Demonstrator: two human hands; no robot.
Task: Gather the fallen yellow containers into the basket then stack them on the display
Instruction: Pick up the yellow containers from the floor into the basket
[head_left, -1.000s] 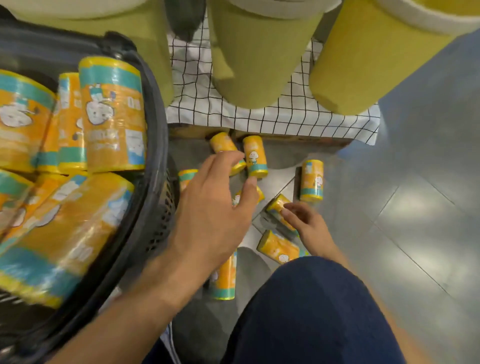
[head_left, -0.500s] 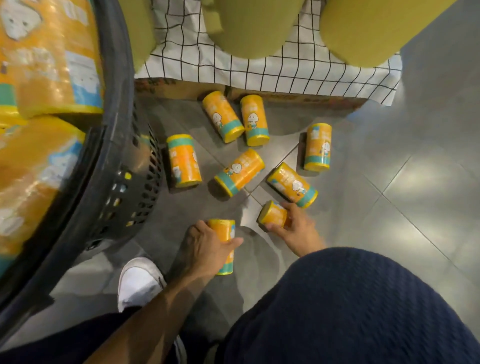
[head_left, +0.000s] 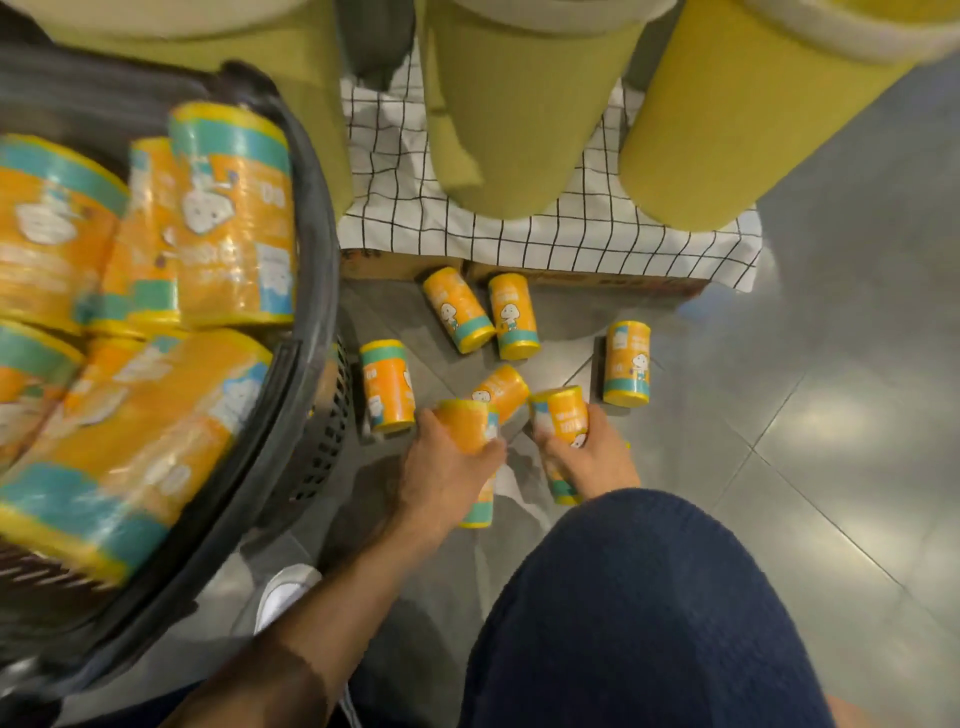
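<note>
The person crouches low over the grey floor (head_left: 841, 467), a dark blue knee (head_left: 649, 597) and a white shoe (head_left: 285, 592) at six o'clock. The left hand (head_left: 447, 467) has its fingers and thumb curled round the left can (head_left: 467, 423). Just beside it at three o'clock, the right hand (head_left: 592, 457) clamps the right can (head_left: 561, 415) the same way. I cannot tell whether the two held cans touch. Between and just behind them lies a tilted can (head_left: 501, 387). At ten o'clock from the hands a side can (head_left: 387, 387) lies near the basket (head_left: 306, 260), at twelve a pair (head_left: 457, 309) lies side by side, and at two a lone can (head_left: 627, 364) sits well apart. The black basket fills nine o'clock, with blurred packed cans (head_left: 234, 218) heaped in it. Beyond, at twelve, big yellow drums (head_left: 519, 114) stand on a checked cloth (head_left: 405, 208).
</note>
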